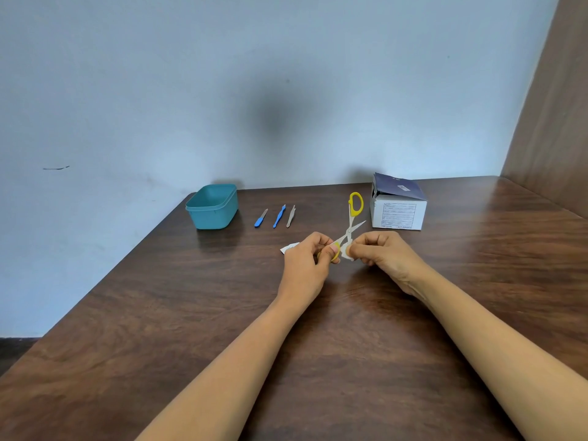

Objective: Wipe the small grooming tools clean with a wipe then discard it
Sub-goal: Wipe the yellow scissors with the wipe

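Small scissors (353, 214) with yellow handles are spread open above the table's middle. My left hand (307, 261) grips the lower yellow handle. My right hand (378, 253) pinches a small white wipe (345, 253) around the lower end of one blade. The other yellow handle loop sticks up toward the box. Three more tools lie in a row further back: a blue-handled file (260, 218), a blue tool (279, 216) and silver tweezers (290, 216).
A teal plastic tub (212, 206) stands open at the back left of the wooden table (222, 313). A white and navy cardboard box (397, 205) with its flap up stands at the back right. A torn white wrapper (289, 247) lies beside my left hand.
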